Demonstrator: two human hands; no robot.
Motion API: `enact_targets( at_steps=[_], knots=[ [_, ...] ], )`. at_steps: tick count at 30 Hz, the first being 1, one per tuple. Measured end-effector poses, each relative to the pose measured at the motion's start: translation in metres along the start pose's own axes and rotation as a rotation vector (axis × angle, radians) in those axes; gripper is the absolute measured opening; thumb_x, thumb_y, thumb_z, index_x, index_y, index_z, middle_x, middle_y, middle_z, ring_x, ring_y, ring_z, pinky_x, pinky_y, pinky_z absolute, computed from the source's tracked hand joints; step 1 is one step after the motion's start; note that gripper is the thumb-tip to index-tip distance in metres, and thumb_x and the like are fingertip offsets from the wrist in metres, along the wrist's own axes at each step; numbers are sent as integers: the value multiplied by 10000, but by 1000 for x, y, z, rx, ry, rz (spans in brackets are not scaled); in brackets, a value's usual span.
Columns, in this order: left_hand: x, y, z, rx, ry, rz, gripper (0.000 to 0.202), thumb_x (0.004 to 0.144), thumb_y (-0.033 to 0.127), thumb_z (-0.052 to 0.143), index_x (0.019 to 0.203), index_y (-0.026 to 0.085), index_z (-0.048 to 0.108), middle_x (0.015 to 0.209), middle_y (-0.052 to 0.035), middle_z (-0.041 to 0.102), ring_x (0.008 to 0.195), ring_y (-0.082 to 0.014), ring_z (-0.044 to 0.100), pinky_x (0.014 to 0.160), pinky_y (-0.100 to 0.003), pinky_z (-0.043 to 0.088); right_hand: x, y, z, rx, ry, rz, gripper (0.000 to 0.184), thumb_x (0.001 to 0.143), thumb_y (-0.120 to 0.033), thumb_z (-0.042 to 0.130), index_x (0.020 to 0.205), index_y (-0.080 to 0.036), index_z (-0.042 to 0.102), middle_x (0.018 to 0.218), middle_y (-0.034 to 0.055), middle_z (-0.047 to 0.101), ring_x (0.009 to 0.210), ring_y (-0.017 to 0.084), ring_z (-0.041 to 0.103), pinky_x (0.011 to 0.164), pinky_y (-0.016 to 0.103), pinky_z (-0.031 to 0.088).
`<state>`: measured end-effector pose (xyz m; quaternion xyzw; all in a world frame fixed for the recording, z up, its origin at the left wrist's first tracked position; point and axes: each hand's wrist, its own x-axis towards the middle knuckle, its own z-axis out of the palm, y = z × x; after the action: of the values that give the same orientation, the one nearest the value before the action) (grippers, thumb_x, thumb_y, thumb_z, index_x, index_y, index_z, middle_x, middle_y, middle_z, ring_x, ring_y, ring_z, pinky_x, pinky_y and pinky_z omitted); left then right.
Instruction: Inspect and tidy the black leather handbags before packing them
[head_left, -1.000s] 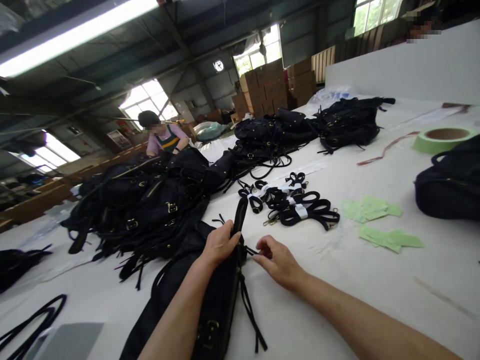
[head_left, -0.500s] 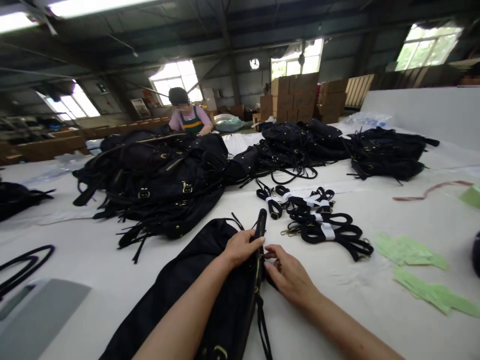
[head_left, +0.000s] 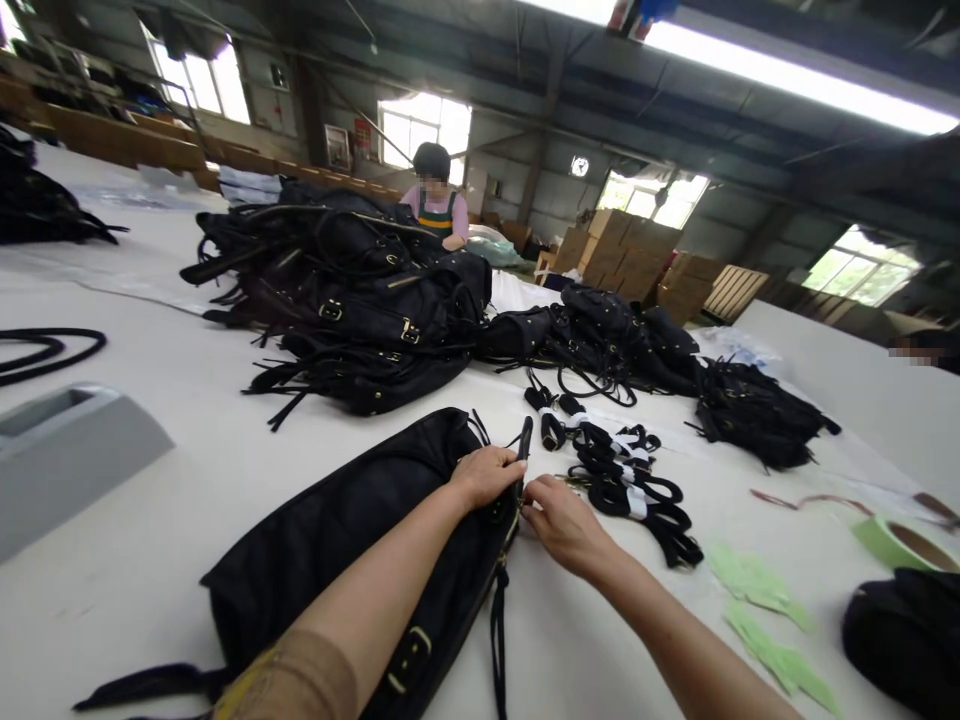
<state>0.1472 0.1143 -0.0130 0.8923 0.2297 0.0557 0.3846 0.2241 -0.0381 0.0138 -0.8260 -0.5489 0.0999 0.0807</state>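
Note:
A black bag (head_left: 337,535) lies flat on the white table (head_left: 187,430) in front of me. My left hand (head_left: 486,472) is closed over its upper edge, beside the black strap end that sticks up. My right hand (head_left: 564,522) pinches something small at the same edge, likely the zipper pull; I cannot make it out. A thin black strap (head_left: 498,635) hangs from the bag toward me.
Bundled black straps with white bands (head_left: 622,468) lie just right of my hands. Heaps of black bags (head_left: 352,300) fill the table's far side, where another person (head_left: 436,200) works. Green paper slips (head_left: 757,585), a green tape roll (head_left: 900,540) and a grey tray (head_left: 60,450) are nearby.
The view has swung to the left and tilted. My hands stay on the bag's upper edge, the right hand shifting from the side tassel to the edge by the left hand.

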Motion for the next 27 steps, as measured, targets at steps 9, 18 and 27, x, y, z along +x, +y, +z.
enact_targets(
  at_steps=[9,18,27],
  knots=[
    [0,-4,0,-16,20,-10,385,914,494,470,837,145,614,807,-17,632,753,-147,598,779,-361,495,5,-22,-21,-359,-72,-86,220,896,-193,428,817,-160,631,775,120,671,724,251,637,595,290,365],
    [1,-5,-2,1,32,10,403,933,493,427,835,142,600,780,-12,614,725,-140,584,747,-343,489,-43,-57,3,-414,-113,-229,96,776,-129,510,830,-150,587,760,105,644,674,229,608,580,297,392],
    [-5,-2,-3,-14,34,-18,387,927,485,450,870,140,614,837,-26,638,790,-156,609,800,-375,500,-64,-62,17,-207,-38,-65,244,949,-203,358,827,-189,569,808,51,647,764,203,609,681,290,412]
  ],
)
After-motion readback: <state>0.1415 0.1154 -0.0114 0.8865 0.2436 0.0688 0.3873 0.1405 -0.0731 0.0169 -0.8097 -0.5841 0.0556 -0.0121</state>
